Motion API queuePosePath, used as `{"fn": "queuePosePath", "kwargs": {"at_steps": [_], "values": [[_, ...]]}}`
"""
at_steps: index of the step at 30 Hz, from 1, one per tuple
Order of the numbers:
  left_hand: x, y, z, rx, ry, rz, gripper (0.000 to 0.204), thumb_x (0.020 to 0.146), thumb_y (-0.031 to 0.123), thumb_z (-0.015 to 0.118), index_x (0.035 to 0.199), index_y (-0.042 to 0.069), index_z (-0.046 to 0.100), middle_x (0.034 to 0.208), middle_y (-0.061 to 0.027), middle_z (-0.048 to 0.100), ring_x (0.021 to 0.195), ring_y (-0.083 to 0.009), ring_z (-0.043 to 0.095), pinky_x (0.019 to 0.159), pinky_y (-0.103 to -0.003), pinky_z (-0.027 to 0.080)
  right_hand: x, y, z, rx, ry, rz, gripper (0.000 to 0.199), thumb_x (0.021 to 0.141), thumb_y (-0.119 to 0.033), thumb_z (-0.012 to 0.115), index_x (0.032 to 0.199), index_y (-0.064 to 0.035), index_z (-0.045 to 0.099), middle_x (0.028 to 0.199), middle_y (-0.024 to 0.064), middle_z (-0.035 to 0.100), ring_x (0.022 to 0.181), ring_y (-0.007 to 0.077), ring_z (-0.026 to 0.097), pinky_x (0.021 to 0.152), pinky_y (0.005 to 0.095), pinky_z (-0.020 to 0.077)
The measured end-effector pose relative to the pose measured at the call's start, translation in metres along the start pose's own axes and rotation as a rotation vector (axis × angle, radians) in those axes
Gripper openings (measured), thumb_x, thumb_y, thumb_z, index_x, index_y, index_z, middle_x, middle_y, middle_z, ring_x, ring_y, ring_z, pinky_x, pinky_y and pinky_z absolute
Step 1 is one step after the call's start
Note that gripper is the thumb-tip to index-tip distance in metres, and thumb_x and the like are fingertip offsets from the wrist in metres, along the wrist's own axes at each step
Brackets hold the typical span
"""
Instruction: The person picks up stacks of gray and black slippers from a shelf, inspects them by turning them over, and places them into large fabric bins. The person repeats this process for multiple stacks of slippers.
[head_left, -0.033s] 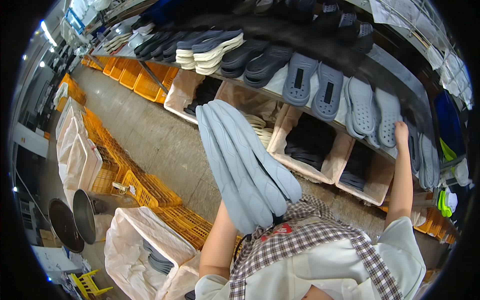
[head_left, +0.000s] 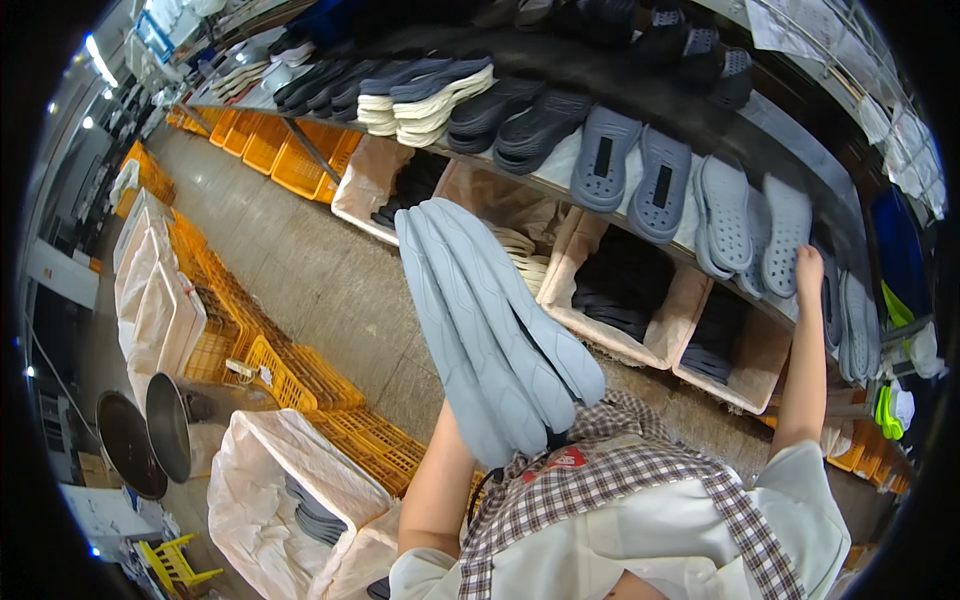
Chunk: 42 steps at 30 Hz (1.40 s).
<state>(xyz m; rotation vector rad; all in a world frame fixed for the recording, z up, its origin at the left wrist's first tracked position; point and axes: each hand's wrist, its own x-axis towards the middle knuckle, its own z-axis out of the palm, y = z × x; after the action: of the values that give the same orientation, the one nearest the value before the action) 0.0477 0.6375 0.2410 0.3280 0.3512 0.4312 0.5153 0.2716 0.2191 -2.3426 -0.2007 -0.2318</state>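
A stack of several light grey-blue shoe soles (head_left: 495, 335) rests on my left forearm and against my checked apron. My left hand is hidden behind these soles; the arm runs up under them and bears them. At the right, my right hand (head_left: 808, 268), fingers closed, grips the near end of a light grey perforated sole (head_left: 787, 225) at the table's front edge. Another grey sole (head_left: 757, 240) lies partly beneath it. Just left of these is a further pair of light grey perforated soles (head_left: 727, 215). My right fingertips are partly hidden.
Along the curved table stand dark grey soles (head_left: 605, 160), black soles (head_left: 540, 130) and cream-and-navy stacks (head_left: 430, 100). Lined bins (head_left: 660, 340) holding soles sit underneath. Behind me at left are a lined bin (head_left: 260, 470), orange crates (head_left: 300, 370) and round dark pans (head_left: 165, 425).
The sole in my right hand has shifted slightly right and up, baring more of the sole beneath it. The stack on my left arm stays nearly still.
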Motion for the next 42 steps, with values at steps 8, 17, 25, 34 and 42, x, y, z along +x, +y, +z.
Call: {"fn": "queuePosePath", "kwargs": {"at_steps": [8,17,25,34,42], "values": [[-0.027,-0.003,0.003,-0.13,-0.062,-0.017,0.057,0.094,0.042,0.041,0.133,0.001,0.038,0.124,-0.0154,0.051,0.114,-0.0272,0.05,0.096,-0.04,0.045,-0.19,-0.174,0.041,0.454,-0.453,-0.261,0.052,0.077,-0.001,0.052,0.129,-0.0016,0.045,0.121,0.0134,0.055,0.107,0.0203,0.056,0.088,0.0302,0.0463],[-0.054,-0.002,-0.035,-0.038,0.265,0.026,0.046,0.096,0.029,0.044,0.133,0.002,0.04,0.126,-0.0138,0.051,0.11,-0.0227,0.055,0.089,-0.033,0.051,-0.328,-0.263,0.121,0.536,-0.98,-0.577,0.05,0.089,-0.029,0.059,0.124,0.0043,0.047,0.112,0.0198,0.055,0.106,0.0294,0.054,0.089,0.034,0.0432],[-0.053,-0.022,-0.051,-0.067,0.363,0.117,0.051,0.094,0.026,0.048,0.136,0.001,0.034,0.125,-0.0168,0.052,0.109,-0.0293,0.055,0.094,-0.041,0.046,-0.297,-0.252,0.203,0.656,-1.891,-0.059,0.09,0.085,-0.034,0.065,0.14,0.0078,0.009,0.136,0.0226,0.036,0.124,0.0254,0.041,0.099,0.0342,0.0384],[-0.066,0.009,-0.037,2.076,1.045,0.336,0.1,0.065,0.04,0.077,0.143,0.008,0.022,0.137,-0.0198,0.04,0.13,-0.0353,0.034,0.101,-0.047,0.033,-0.275,-0.255,0.297,0.109,-2.637,0.518,0.059,0.089,-0.02,0.054,0.141,-0.0063,0.03,0.135,0.0151,0.045,0.116,0.0231,0.052,0.093,0.037,0.0475],[-0.162,0.009,-0.086,1.054,0.241,-0.411,0.08,0.074,0.024,0.074,0.141,0.01,0.032,0.131,-0.0132,0.048,0.121,-0.0246,0.046,0.103,-0.035,0.035,-0.375,-0.276,0.313,-0.61,-3.278,-0.243,0.059,0.094,-0.029,0.049,0.142,-0.0017,0.028,0.138,0.0117,0.041,0.121,0.016,0.042,0.101,0.0295,0.0351]]}}
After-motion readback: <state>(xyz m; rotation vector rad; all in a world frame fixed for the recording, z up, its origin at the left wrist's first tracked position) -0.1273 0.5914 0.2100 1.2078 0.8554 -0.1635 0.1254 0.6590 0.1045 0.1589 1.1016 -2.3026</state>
